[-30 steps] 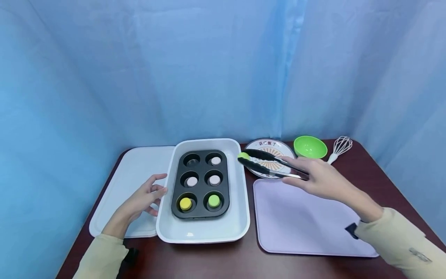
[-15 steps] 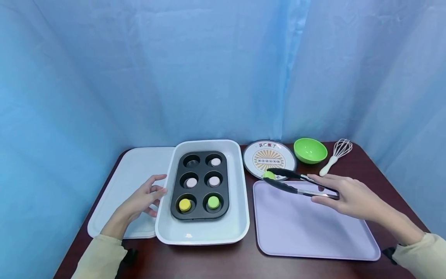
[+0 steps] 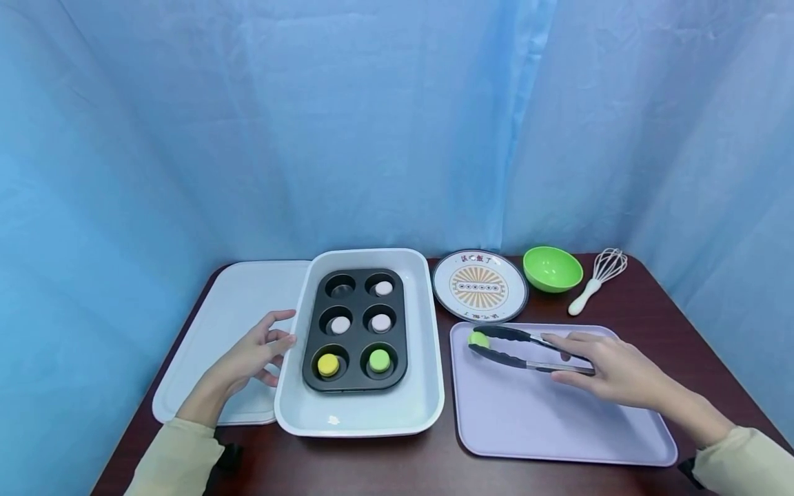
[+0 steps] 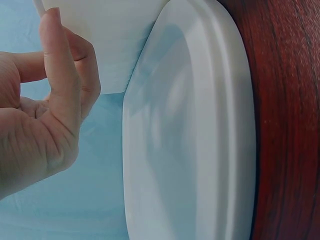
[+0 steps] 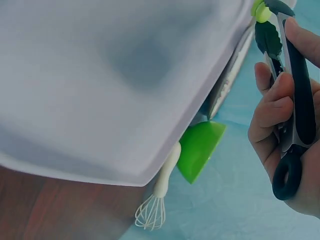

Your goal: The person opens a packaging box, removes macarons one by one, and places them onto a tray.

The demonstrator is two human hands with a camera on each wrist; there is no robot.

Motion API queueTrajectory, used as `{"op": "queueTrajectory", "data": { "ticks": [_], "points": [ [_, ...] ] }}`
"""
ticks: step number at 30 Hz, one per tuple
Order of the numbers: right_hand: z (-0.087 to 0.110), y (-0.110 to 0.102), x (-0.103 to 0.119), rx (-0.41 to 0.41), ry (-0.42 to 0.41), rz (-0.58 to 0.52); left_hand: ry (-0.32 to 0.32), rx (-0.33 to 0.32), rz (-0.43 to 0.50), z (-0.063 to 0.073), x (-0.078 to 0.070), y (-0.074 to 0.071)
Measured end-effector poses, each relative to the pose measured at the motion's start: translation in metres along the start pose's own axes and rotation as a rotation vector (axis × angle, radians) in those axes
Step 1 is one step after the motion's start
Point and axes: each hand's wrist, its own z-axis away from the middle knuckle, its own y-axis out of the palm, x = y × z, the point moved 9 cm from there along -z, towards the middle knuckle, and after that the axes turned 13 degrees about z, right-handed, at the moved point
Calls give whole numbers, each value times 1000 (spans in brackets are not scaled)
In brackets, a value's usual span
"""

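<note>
My right hand (image 3: 620,368) grips a pair of black-tipped tongs (image 3: 504,357). Between the tong tips is a green macaron (image 3: 478,339), over the far left corner of a lilac tray (image 3: 527,420). Whether the macaron touches the tray cannot be told. My left hand (image 3: 248,359) is at the left side of a deep white tray (image 3: 360,417), fingers loosely bent and fingertips by its rim. Inside stands a dark muffin tin (image 3: 356,344). Its cups hold a yellow macaron (image 3: 328,365), a green macaron (image 3: 380,360) and several pale pink ones (image 3: 381,322); the far left cup is bare.
Behind the lilac tray lies a patterned plate (image 3: 449,296), with a green bowl (image 3: 552,269) and a white whisk (image 3: 584,296) to its right. A flat white tray (image 3: 205,344) lies partly under the deep tray's left side. Blue curtains (image 3: 372,124) hang behind the table.
The right hand has carried the tongs and green macaron from beside the deep tray's right rim, over the plate, rightward and nearer, to the lilac tray. The left hand has stayed put.
</note>
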Motion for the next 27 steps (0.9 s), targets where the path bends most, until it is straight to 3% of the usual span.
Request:
{"op": "queueTrajectory", "data": {
  "ticks": [12, 27],
  "points": [
    [2, 16, -2, 49, -4, -10, 4, 9, 6, 1, 0, -1],
    [8, 20, 5, 24, -12, -57, 15, 18, 4, 3, -3, 2]
  ]
}}
